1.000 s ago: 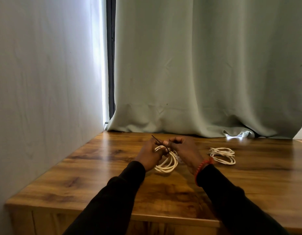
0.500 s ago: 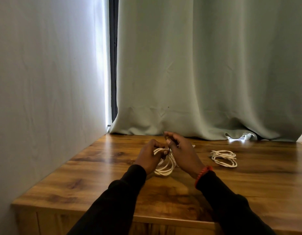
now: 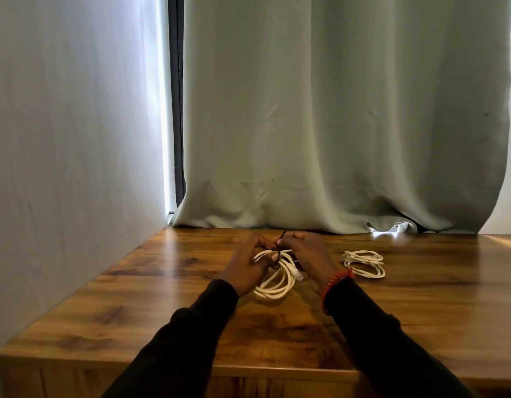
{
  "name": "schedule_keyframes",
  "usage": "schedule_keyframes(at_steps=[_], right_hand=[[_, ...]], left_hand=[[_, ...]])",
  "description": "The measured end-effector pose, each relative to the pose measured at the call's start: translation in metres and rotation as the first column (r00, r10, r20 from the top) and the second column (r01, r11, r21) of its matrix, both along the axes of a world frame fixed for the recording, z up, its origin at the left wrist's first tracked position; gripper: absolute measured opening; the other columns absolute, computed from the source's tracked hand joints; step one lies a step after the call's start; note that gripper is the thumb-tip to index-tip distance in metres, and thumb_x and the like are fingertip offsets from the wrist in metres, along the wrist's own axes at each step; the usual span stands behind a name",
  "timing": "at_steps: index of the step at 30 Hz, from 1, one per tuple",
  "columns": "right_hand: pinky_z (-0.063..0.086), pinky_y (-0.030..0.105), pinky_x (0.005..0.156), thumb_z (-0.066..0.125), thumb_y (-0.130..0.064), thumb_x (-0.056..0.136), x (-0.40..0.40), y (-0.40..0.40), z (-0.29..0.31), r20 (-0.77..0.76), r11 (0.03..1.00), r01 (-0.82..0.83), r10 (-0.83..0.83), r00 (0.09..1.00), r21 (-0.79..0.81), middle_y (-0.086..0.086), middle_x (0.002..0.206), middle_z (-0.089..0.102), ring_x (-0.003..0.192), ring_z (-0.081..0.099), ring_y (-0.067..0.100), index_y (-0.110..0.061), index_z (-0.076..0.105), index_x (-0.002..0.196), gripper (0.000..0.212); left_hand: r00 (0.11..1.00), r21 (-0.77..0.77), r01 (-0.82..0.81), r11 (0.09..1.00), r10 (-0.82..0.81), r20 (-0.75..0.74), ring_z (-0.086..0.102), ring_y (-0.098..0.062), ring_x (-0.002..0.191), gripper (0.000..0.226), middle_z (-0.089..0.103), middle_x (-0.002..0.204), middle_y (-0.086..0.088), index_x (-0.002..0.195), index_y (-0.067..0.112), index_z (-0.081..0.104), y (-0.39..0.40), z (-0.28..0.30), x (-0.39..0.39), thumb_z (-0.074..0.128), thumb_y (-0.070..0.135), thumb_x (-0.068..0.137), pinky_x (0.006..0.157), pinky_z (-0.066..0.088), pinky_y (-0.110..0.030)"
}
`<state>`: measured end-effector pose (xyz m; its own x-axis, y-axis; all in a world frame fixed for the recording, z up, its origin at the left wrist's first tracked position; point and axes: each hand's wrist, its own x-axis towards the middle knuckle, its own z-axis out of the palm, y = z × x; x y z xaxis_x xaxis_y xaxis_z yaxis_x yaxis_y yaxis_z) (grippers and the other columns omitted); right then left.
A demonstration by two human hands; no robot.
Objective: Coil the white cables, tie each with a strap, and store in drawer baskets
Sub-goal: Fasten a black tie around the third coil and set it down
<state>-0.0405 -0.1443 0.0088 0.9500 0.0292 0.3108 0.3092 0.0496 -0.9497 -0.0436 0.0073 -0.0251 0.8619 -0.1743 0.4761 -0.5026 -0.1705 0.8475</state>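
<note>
Two arms in black sleeves reach forward from the bottom edge of the view and draw toward each other over a coiled white cable [image 3: 277, 278]. The left hand [image 3: 247, 268] sits on the left side of the coil, back of the hand facing up, fingers curled around the coil's upper part. The right hand [image 3: 307, 258] sits on the coil's right side, fingers curled inward, its fingertips pinching a thin dark strap [image 3: 281, 236] that sticks up just above the coil. The two hands nearly touch at their fingertips above the coil. A red beaded bracelet [image 3: 333, 282] circles the right wrist at the sleeve's edge.
</note>
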Motion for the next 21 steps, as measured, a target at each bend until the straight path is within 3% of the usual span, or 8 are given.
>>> schedule_keyframes(at_steps=[2, 4, 8, 10, 14, 17, 19, 21], right_hand=[[0.048, 0.026, 0.050, 0.061, 0.000, 0.084, 0.001, 0.000, -0.003, -0.063, 1.000, -0.028, 0.028, 0.998, 0.012, 0.010, 0.054, 0.062, 0.047, 0.059, 0.021, -0.011, 0.069, 0.054, 0.033], [0.046, 0.028, 0.054, 0.062, -0.003, 0.081, 0.007, -0.003, -0.006, -0.167, 0.998, -0.035, 0.042, 0.985, 0.047, 0.008, 0.052, 0.059, 0.048, 0.058, 0.020, -0.014, 0.064, 0.045, 0.037], [0.057, 0.042, 0.078, 0.073, -0.015, 0.055, 0.017, -0.006, -0.011, -0.300, 0.987, -0.121, 0.149, 0.942, 0.107, 0.018, 0.072, 0.067, 0.067, 0.065, 0.030, -0.009, 0.069, 0.058, 0.008], [0.052, 0.054, 0.098, 0.079, -0.020, 0.044, 0.023, -0.008, -0.016, -0.339, 0.981, -0.152, 0.185, 0.922, 0.122, 0.023, 0.089, 0.070, 0.084, 0.067, 0.037, -0.007, 0.073, 0.068, 0.028], [0.044, 0.062, 0.103, 0.088, -0.027, 0.039, 0.027, -0.006, -0.019, -0.372, 0.977, -0.149, 0.197, 0.907, 0.152, 0.024, 0.106, 0.071, 0.099, 0.066, 0.040, -0.009, 0.076, 0.081, 0.047], [0.046, 0.061, 0.103, 0.089, -0.027, 0.052, 0.023, -0.007, -0.017, -0.400, 0.979, -0.130, 0.183, 0.898, 0.155, 0.026, 0.113, 0.070, 0.109, 0.066, 0.043, 0.000, 0.076, 0.100, 0.056], [0.045, 0.060, 0.104, 0.084, -0.025, 0.067, 0.021, -0.008, -0.016, -0.405, 0.981, -0.128, 0.178, 0.897, 0.148, 0.025, 0.109, 0.072, 0.110, 0.066, 0.043, 0.000, 0.077, 0.098, 0.041], [0.046, 0.055, 0.105, 0.078, -0.020, 0.077, 0.018, -0.008, -0.016, -0.403, 0.982, -0.128, 0.175, 0.898, 0.142, 0.022, 0.102, 0.073, 0.093, 0.070, 0.038, -0.002, 0.078, 0.090, 0.022]], left_hand=[[1.000, -0.009, 0.021, 1.000, -0.021, -0.015, 0.049, -0.007, 0.049, 0.012, 0.067, 0.078, -0.007, 0.105, 0.016, 0.053, -0.002, 0.001, -0.002, 0.062, 0.010, 0.099, 0.045, 0.038, -0.025], [1.000, -0.003, 0.026, 1.000, -0.026, -0.014, 0.049, -0.006, 0.048, 0.013, 0.067, 0.078, -0.006, 0.106, 0.014, 0.053, -0.003, 0.003, -0.005, 0.062, 0.009, 0.099, 0.045, 0.039, -0.023], [1.000, -0.002, -0.010, 1.000, 0.010, 0.007, 0.053, -0.006, 0.052, 0.010, 0.068, 0.086, -0.011, 0.107, 0.008, 0.056, -0.005, 0.005, -0.009, 0.062, 0.008, 0.098, 0.047, 0.042, -0.023], [1.000, -0.013, -0.007, 1.000, 0.007, 0.003, 0.052, -0.007, 0.052, 0.009, 0.067, 0.082, -0.009, 0.108, 0.004, 0.057, -0.005, 0.006, -0.011, 0.060, 0.007, 0.099, 0.047, 0.042, -0.022], [0.999, -0.101, 0.031, 0.994, -0.033, -0.021, 0.047, -0.008, 0.050, 0.003, 0.066, 0.071, -0.001, 0.103, 0.007, 0.059, -0.005, 0.008, -0.011, 0.057, 0.009, 0.101, 0.048, 0.038, -0.023], [1.000, -0.053, 0.017, 0.998, -0.017, 0.002, 0.050, -0.004, 0.051, 0.005, 0.067, 0.071, 0.002, 0.104, 0.011, 0.061, -0.006, 0.007, -0.011, 0.057, 0.011, 0.102, 0.050, 0.040, -0.022], [1.000, -0.002, -0.002, 1.000, 0.002, 0.022, 0.054, 0.000, 0.052, 0.008, 0.067, 0.075, 0.000, 0.107, 0.012, 0.063, -0.007, 0.007, -0.012, 0.057, 0.011, 0.102, 0.050, 0.041, -0.019], [0.998, 0.026, -0.030, 0.999, 0.028, 0.051, 0.055, 0.002, 0.054, 0.010, 0.068, 0.078, -0.003, 0.107, 0.011, 0.065, -0.007, 0.006, -0.010, 0.057, 0.012, 0.101, 0.050, 0.041, -0.016]])
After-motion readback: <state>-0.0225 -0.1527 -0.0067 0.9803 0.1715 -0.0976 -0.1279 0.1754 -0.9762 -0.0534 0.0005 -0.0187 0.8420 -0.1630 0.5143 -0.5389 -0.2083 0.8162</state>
